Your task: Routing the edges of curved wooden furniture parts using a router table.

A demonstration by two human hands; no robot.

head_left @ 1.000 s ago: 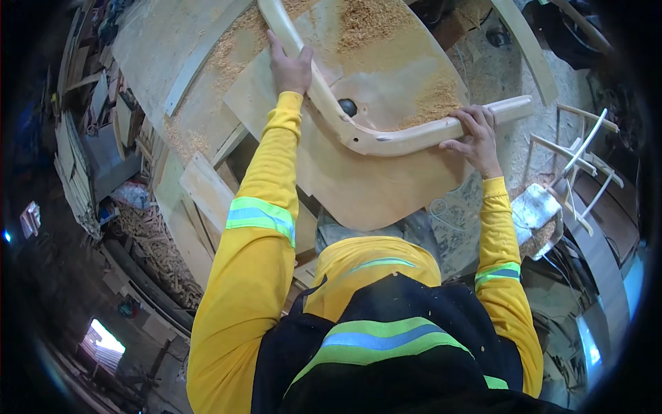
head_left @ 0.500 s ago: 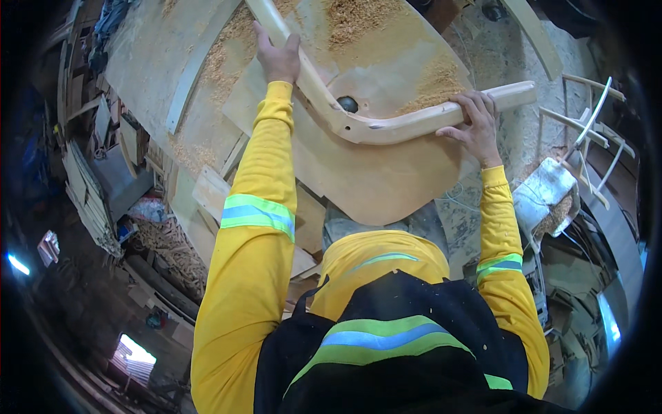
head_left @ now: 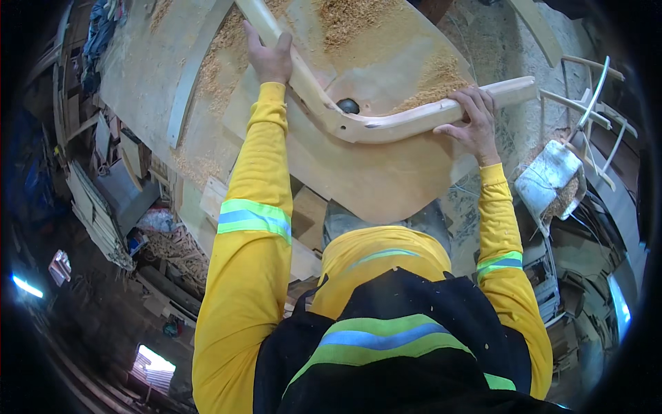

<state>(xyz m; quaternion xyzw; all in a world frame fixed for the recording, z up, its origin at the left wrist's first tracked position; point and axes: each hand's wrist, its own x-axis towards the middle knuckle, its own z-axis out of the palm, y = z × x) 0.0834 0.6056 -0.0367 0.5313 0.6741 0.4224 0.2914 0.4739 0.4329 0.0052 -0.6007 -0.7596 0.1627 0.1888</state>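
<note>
A pale, angled wooden piece point(head_left: 383, 130) with a rounded bend and a small dark hole near it spans the board in front of me. My left hand point(head_left: 272, 61) is closed around its upper left arm, the thumb toward the inner side. On the right arm, short of its end, my right hand point(head_left: 474, 124) grips with fingers over the top and thumb along the near edge. Inside the bend, close to the wood, a dark round spindle-like part point(head_left: 348, 105) stands up through the smooth brown board point(head_left: 386, 176).
Wood shavings point(head_left: 355, 24) lie in heaps on the worktop, with a long pale strip point(head_left: 189, 86) at left. Right of the board are a battered white container point(head_left: 548, 176) holding shavings and a thin wooden frame point(head_left: 593, 121). Stacked scrap boards point(head_left: 96, 207) fill the left side.
The wooden piece has slid slightly left past the round part, its left arm tilting a little further left. My left hand has moved with it, while my right hand keeps nearly the same place.
</note>
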